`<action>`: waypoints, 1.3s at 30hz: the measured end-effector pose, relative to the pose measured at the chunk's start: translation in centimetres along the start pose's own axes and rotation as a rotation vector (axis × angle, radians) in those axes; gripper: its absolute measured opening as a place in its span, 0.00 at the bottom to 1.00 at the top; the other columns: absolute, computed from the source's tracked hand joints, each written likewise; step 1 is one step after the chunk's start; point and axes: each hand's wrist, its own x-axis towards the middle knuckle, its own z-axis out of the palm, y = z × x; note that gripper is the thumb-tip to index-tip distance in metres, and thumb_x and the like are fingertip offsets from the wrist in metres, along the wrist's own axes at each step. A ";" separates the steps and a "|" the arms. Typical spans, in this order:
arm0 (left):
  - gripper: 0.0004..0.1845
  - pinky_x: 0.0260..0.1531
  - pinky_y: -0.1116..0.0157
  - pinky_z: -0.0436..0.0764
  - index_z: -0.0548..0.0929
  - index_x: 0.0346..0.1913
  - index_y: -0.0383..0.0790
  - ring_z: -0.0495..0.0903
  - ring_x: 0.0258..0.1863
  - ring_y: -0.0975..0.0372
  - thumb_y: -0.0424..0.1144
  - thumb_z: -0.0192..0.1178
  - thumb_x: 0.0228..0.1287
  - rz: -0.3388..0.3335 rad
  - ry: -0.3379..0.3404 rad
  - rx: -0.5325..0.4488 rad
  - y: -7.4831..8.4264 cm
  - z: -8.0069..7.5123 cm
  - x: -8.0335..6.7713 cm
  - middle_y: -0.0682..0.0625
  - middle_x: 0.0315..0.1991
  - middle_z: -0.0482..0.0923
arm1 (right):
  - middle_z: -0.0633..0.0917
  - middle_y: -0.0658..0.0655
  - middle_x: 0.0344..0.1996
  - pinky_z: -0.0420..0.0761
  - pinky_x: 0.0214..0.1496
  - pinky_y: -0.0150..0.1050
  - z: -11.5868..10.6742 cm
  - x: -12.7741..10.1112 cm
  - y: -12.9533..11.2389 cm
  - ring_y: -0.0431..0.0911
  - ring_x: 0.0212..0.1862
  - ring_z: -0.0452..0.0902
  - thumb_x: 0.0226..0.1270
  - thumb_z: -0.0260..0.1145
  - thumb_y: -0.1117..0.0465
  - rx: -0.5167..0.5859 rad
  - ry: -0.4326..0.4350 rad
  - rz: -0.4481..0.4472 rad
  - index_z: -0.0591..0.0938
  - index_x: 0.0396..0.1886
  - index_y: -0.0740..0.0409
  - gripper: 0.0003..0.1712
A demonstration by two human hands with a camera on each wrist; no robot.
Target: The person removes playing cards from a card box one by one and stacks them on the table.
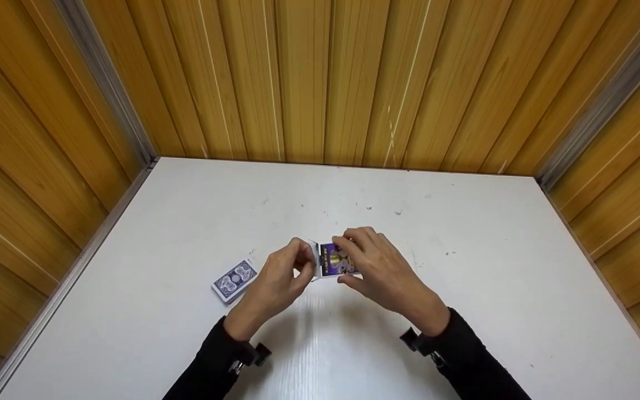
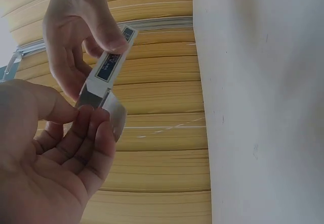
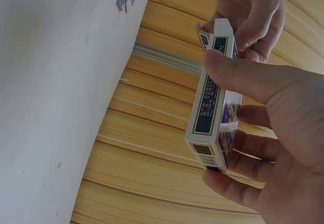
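Note:
A small card box [image 1: 334, 260], with a purple picture on its face and dark printed side panels, is held above the table between both hands. My right hand [image 1: 386, 272] grips it by its edges, the thumb along the narrow printed side [image 3: 206, 102]. At the box's left end the flap [image 2: 115, 114] stands folded out, and my left hand [image 1: 278, 278] pinches it between thumb and fingers. The inside of the box is hidden. Left of my left hand, a stack of blue-backed playing cards [image 1: 235, 280] lies on the table.
The white table [image 1: 492, 266] carries small dark specks and scuffs. Wood-patterned panels [image 1: 353, 83] wall it in at the back and both sides, with grey metal strips [image 1: 103, 78] at the corners.

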 end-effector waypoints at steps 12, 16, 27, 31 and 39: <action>0.11 0.35 0.68 0.80 0.72 0.39 0.37 0.80 0.33 0.63 0.28 0.66 0.69 -0.115 -0.026 -0.129 -0.2 -0.4 -0.2 0.52 0.34 0.79 | 0.79 0.56 0.56 0.79 0.59 0.42 -0.5 0.0 -0.4 0.49 0.58 0.74 0.53 0.85 0.55 0.083 0.012 -0.042 0.78 0.65 0.60 0.41; 0.13 0.32 0.71 0.78 0.72 0.38 0.37 0.77 0.31 0.64 0.26 0.68 0.66 -0.149 0.003 -0.138 -0.2 -0.2 -0.3 0.52 0.33 0.77 | 0.79 0.57 0.56 0.79 0.59 0.42 -0.4 0.0 -0.4 0.49 0.58 0.74 0.53 0.85 0.54 0.085 0.014 -0.047 0.79 0.65 0.60 0.41; 0.12 0.34 0.71 0.79 0.71 0.40 0.35 0.79 0.34 0.60 0.24 0.66 0.66 -0.232 0.014 -0.251 -0.3 -0.2 -0.3 0.48 0.34 0.79 | 0.79 0.57 0.54 0.79 0.58 0.43 0.1 0.0 -0.1 0.50 0.56 0.75 0.52 0.85 0.55 0.075 0.018 -0.049 0.79 0.64 0.60 0.41; 0.12 0.35 0.70 0.79 0.72 0.45 0.33 0.79 0.35 0.60 0.22 0.63 0.65 -0.215 0.008 -0.235 -0.2 -0.6 -0.1 0.45 0.36 0.82 | 0.79 0.57 0.55 0.79 0.58 0.44 0.0 -0.1 0.5 0.50 0.57 0.75 0.52 0.85 0.55 0.092 0.016 -0.030 0.79 0.65 0.60 0.41; 0.26 0.33 0.69 0.75 0.81 0.64 0.36 0.74 0.32 0.62 0.20 0.58 0.62 -0.096 0.042 0.016 0.0 -1.9 -0.1 0.49 0.40 0.77 | 0.79 0.58 0.57 0.78 0.59 0.45 -0.8 -0.2 1.7 0.50 0.58 0.73 0.53 0.85 0.55 0.115 0.016 0.029 0.78 0.66 0.61 0.41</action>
